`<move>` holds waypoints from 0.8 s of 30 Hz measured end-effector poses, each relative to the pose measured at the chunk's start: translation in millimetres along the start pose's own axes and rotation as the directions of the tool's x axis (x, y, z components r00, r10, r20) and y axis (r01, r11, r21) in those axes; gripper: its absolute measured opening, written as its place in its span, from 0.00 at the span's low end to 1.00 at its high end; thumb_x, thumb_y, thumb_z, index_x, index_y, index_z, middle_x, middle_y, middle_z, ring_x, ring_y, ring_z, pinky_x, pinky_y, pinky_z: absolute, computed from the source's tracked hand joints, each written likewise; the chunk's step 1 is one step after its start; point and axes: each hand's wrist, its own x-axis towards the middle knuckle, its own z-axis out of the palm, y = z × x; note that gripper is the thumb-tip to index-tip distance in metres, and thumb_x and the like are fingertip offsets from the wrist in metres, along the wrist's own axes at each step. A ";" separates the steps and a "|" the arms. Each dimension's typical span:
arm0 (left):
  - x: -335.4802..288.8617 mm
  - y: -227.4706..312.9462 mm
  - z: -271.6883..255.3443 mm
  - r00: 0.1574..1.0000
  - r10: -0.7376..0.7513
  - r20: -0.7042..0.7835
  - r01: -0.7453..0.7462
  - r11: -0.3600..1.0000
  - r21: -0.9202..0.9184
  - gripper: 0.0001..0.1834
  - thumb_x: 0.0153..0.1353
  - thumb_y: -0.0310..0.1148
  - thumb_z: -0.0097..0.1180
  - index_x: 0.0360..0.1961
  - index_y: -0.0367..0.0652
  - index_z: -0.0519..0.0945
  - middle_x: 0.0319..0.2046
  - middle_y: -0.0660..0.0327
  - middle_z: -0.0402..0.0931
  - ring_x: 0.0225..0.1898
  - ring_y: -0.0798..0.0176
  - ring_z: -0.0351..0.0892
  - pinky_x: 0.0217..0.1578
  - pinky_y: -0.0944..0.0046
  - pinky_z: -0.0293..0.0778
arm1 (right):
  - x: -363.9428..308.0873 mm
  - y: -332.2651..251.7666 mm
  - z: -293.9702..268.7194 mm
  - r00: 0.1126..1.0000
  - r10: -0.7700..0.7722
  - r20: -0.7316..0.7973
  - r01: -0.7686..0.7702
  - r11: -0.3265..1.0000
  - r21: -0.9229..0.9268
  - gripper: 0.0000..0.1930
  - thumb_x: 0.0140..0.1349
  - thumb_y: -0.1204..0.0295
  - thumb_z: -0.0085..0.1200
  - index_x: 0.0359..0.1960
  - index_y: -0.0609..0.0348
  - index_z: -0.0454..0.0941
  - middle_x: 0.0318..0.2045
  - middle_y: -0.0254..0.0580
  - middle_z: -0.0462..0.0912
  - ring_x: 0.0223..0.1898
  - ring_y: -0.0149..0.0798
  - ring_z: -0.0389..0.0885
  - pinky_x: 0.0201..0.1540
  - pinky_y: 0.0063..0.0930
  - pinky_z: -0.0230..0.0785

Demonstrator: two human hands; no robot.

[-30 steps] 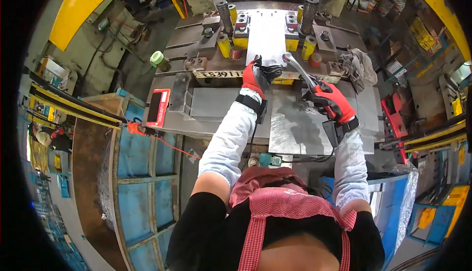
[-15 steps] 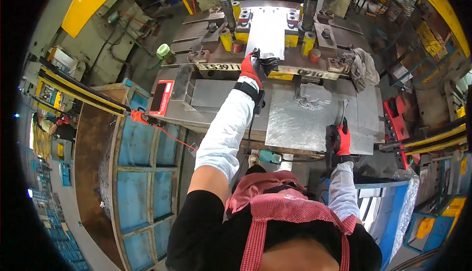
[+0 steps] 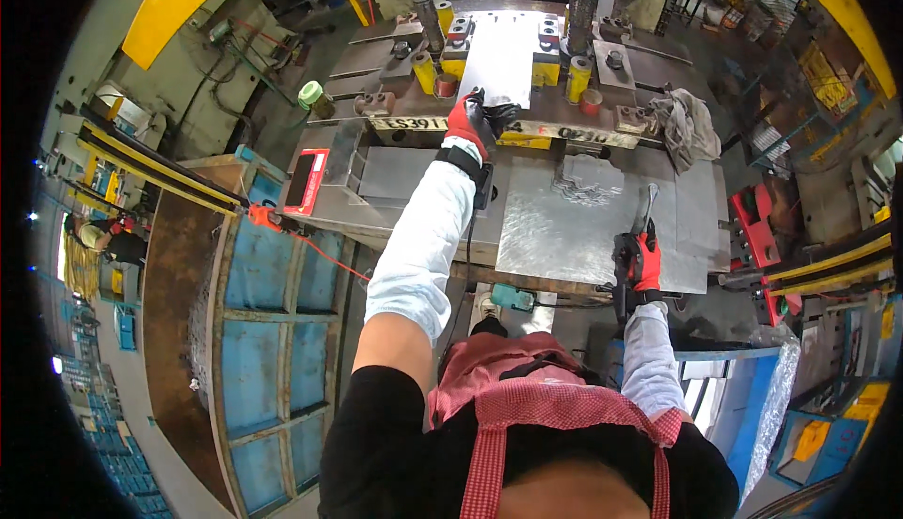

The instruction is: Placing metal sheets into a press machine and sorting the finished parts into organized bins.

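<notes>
My left hand (image 3: 478, 124), in a red and black glove, is closed at the near left corner of a bright flat metal sheet (image 3: 500, 63). That sheet lies between the yellow-based blocks of a press die, stretching away from me. My right hand (image 3: 641, 260), gloved alike, is wrapped round a slim metal hand tool (image 3: 651, 204); its shaft points away from me over a large sheet-metal plate (image 3: 546, 232), and its exact kind is unclear. A small pile of cut metal pieces (image 3: 588, 178) lies on the plate, left of the tool's tip.
Dark ribbed guide posts (image 3: 580, 20) and yellow cylinders (image 3: 578, 79) flank the die. A grey rag (image 3: 689, 128) hangs at its right corner. On the left are a red-framed dark panel (image 3: 306, 182) and a blue-panelled bin (image 3: 254, 331). A red control box (image 3: 755, 227) stands right.
The whole view has shifted slightly. Both hands keep their grips, the left at the sheet's near edge and the right on the tool, with hardly any movement.
</notes>
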 end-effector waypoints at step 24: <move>6.0 -3.6 -1.7 0.994 -0.110 -0.007 0.110 0.994 0.007 0.19 0.63 0.42 0.37 0.52 0.45 0.59 0.47 0.33 0.65 0.44 0.38 0.72 0.41 0.54 0.74 | -8.3 -21.1 11.8 0.986 0.158 0.046 -0.155 0.986 -0.054 0.15 0.54 0.74 0.50 0.44 0.55 0.66 0.13 0.36 0.69 0.11 0.31 0.66 0.13 0.22 0.58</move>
